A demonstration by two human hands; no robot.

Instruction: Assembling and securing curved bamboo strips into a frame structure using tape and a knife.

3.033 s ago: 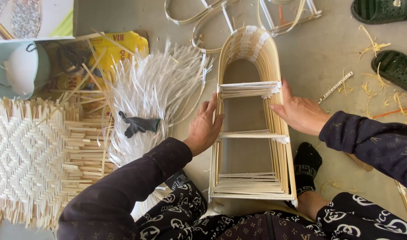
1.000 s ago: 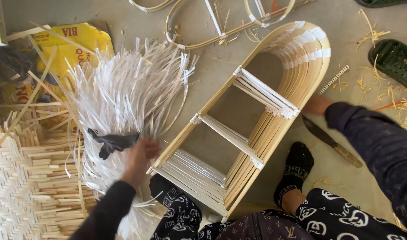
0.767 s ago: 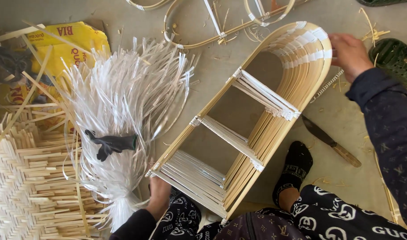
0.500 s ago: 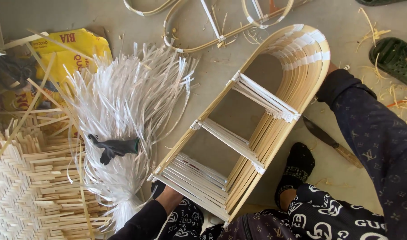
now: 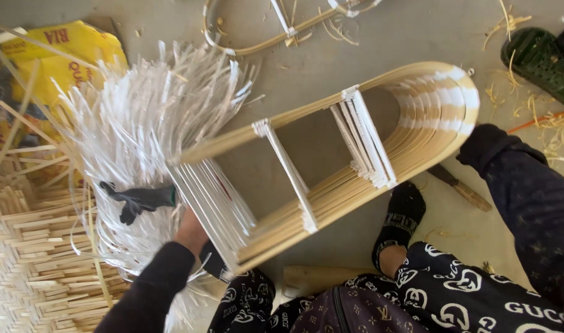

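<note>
An arched frame of pale cane strips (image 5: 331, 203), with white-wrapped cross-bars, lies tilted across my lap, its rounded end pointing to the upper right. My left hand (image 5: 191, 231) grips the frame's square lower end from beneath. My right sleeve (image 5: 522, 185) reaches up to the rounded end, where the frame hides my right hand. A bundle of white strips (image 5: 140, 129), tied with a black band (image 5: 140, 200), fans out on the floor just left of the frame.
A woven cane mat (image 5: 23, 271) lies at the lower left, a yellow bag (image 5: 60, 55) above it. Bent cane hoops (image 5: 282, 28) sit at the top, a green sandal (image 5: 541, 55) at the upper right, a knife (image 5: 461, 188) beside my socked foot (image 5: 402, 222).
The frame has swung from upright to a steep tilt, rounded end now to the right. My left hand left the white bundle and took the frame's lower end; my right hand slipped behind the arch.
</note>
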